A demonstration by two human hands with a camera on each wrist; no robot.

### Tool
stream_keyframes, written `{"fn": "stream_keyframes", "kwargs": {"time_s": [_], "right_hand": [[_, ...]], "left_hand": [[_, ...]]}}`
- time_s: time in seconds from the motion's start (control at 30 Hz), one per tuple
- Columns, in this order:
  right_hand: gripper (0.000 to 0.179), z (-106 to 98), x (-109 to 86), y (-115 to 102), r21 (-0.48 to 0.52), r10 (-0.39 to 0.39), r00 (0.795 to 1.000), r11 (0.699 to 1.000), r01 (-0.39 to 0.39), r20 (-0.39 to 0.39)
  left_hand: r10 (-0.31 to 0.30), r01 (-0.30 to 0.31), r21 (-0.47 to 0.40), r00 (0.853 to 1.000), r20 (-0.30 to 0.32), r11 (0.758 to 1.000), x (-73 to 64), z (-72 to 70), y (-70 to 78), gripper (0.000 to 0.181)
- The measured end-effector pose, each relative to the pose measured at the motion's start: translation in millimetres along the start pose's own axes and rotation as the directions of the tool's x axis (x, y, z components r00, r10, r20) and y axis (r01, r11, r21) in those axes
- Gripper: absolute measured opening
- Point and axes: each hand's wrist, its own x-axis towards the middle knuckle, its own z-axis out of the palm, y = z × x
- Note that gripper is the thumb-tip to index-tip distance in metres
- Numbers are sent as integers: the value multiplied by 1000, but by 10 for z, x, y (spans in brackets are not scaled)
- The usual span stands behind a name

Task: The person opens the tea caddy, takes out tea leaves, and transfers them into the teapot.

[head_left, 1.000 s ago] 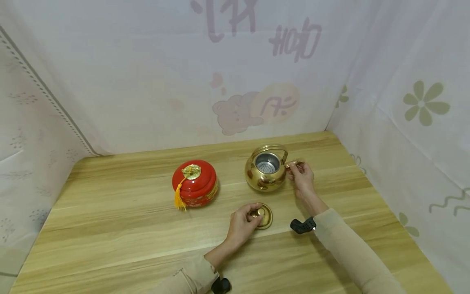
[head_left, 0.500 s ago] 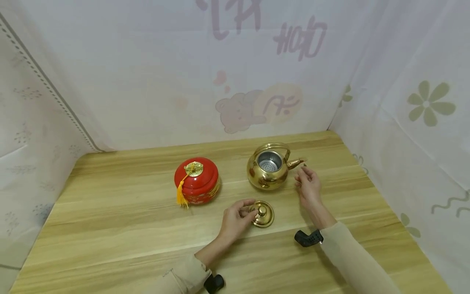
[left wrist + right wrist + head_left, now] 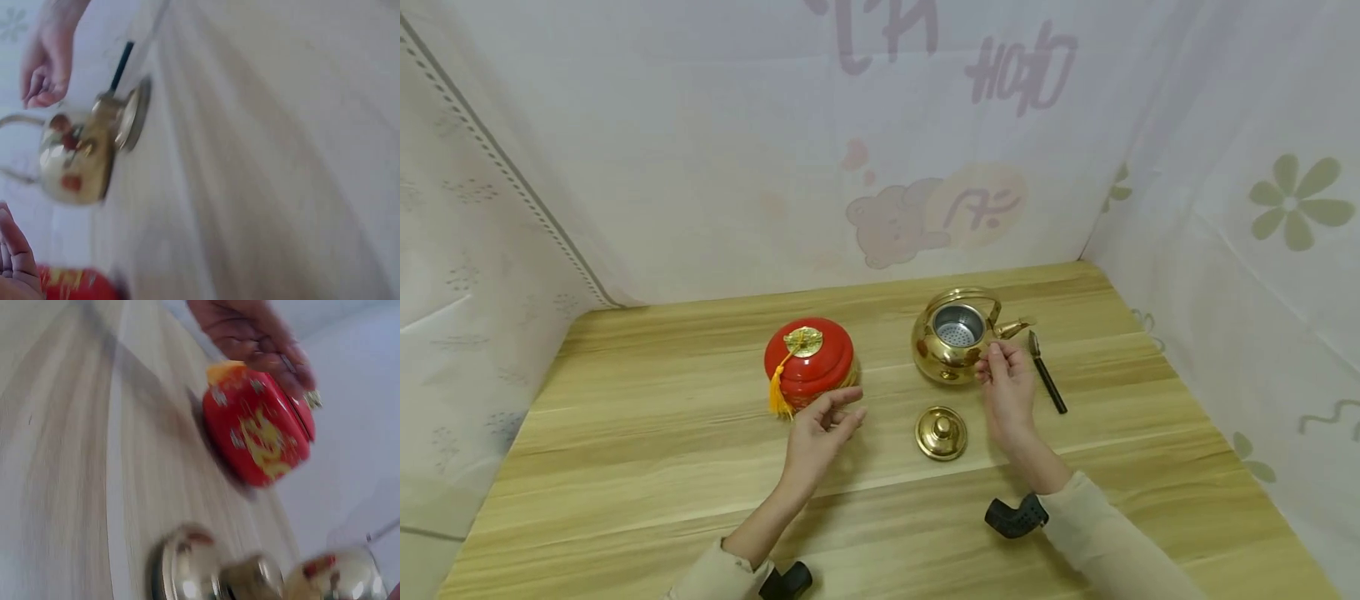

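My left hand [image 3: 816,437] hovers with loosely bent fingers at the front right of a red lidded jar [image 3: 812,362] with a gold medallion and yellow tassel, part of which it hides. Nothing is in its grasp. In front of the golden kettle's [image 3: 951,358] right side is my right hand [image 3: 1009,392], loosely curled, nothing seen in it; whether it touches the kettle is unclear. The kettle is uncovered, showing a perforated metal strainer. Its golden knobbed lid [image 3: 942,433] lies nearer, between the hands. Both wrist views are blurred.
A dark slender tool [image 3: 1049,375] with a pointed, metallic-looking tip lies right of the kettle, below its spout. Printed cloth walls [image 3: 737,167] rise behind and beside the wooden table [image 3: 647,467].
My left hand has let go of the lid and moved left toward the jar. My right hand has left the spout and shifted left, uncovering the dark tool. The head view has shifted slightly.
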Motion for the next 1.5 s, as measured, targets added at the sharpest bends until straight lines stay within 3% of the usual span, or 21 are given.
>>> {"fn": "stream_keyframes", "kwargs": {"time_s": [0.13,0.3,0.47,0.67,0.83,1.1,1.5], "right_hand": [[18,195,-78,64,-51,22,995,999,-17,96],[27,420,-129,216,-145,78,975,988,-48,210],[30,599,-136,402,-268,156,941,960,-75,299],[39,758,-92,564,-323,188,899,945,-55,396],[53,885,-38,651,-339,209,846,940,-36,491],[66,1040,17,708,-386,291,792,919,-76,537],[74,1084,97,751,-403,305,725,914,-41,618]], "left_hand": [[18,-17,6,994,-104,1000,15,-232,98,26],[76,-76,8,972,-222,997,119,-486,157,26],[130,-123,42,951,-280,992,270,-694,163,29],[140,-115,115,960,-241,987,430,-823,137,33],[107,-79,143,974,-201,987,541,-848,128,38],[62,-25,233,986,-153,972,646,-862,140,40],[132,-89,354,986,-99,931,748,-823,192,35]]}}
